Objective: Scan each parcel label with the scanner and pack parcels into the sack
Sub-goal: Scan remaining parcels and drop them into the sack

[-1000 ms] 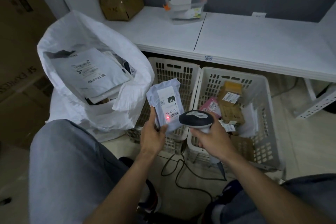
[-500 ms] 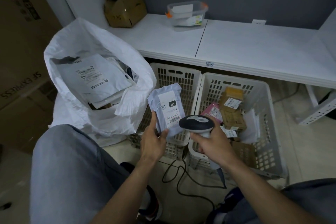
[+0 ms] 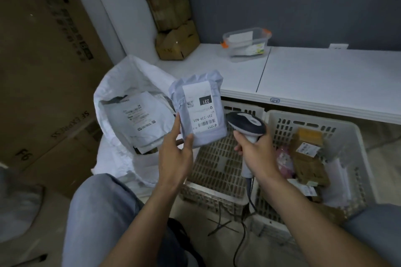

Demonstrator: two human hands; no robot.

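My left hand (image 3: 174, 158) pinches the bottom edge of a small grey poly-mailer parcel (image 3: 200, 110), held upright with its white label marked 231 facing me. My right hand (image 3: 258, 154) grips the handle of the corded barcode scanner (image 3: 246, 124), whose dark head sits just right of the parcel's lower corner. The open white sack (image 3: 121, 97) stands to the left with several flat grey parcels (image 3: 138, 119) inside. No red scan light shows on the label.
Two white plastic crates sit under a white shelf (image 3: 314, 78): the left crate (image 3: 217, 165) below the parcel, the right crate (image 3: 355, 158) holding several brown and pink parcels (image 3: 308, 154). A clear tub (image 3: 246, 44) and cardboard boxes (image 3: 173, 21) stand on the shelf. Big cartons (image 3: 43, 71) at left.
The red scan dot on the label went out. My left hand raised the parcel and moved it leftward toward the sack mouth. The scanner stayed beside it as my head turned left.
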